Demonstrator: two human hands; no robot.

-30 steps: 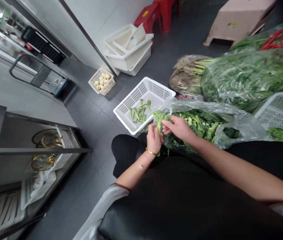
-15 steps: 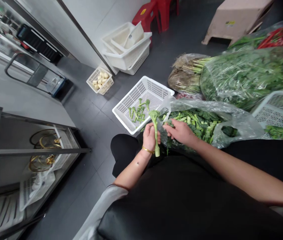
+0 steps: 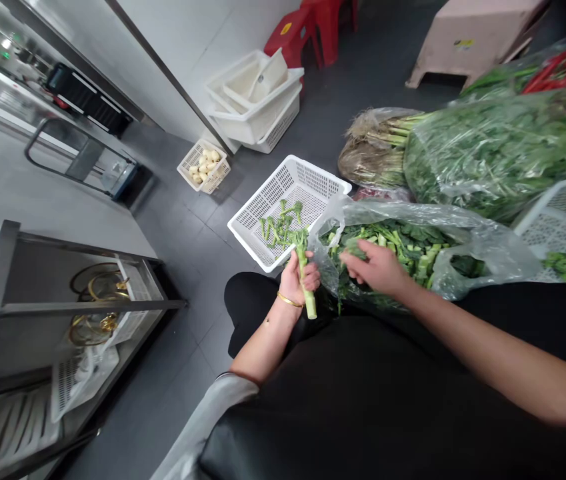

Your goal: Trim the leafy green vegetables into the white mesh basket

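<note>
Stem (image 3: 308, 293), centre of frame: one, tilted, tufted top toward the upper edge and pale cut end toward the lower. Left hand (image 3: 293, 280) has its fingers wrapped around the middle of it, no gap seen.

Right hand (image 3: 375, 267), just right of it: fingers curled in, thumb near the fingertips. A blurred grey-green leaf shows at the tips; cannot tell whether it is pinched or lies behind.

Basket (image 3: 315, 175), upper centre: a small heap of trimmed pieces (image 3: 277, 227) on its floor, much of the floor uncovered. Tuft overlaps the near rim in view; contact cannot be told.

Bag (image 3: 505, 257), right of centre, mouth spread: many greens (image 3: 417, 248) inside, far more than in the basket. Judged progress: a few pieces done, one in hand, most left.

Farther out: crate (image 3: 560, 200) with loose leaves, right edge; bagged herbs (image 3: 503, 147), upper right; small crate (image 3: 217, 179) of white pieces, upper left of centre; stool (image 3: 480, 33), top right.
</note>
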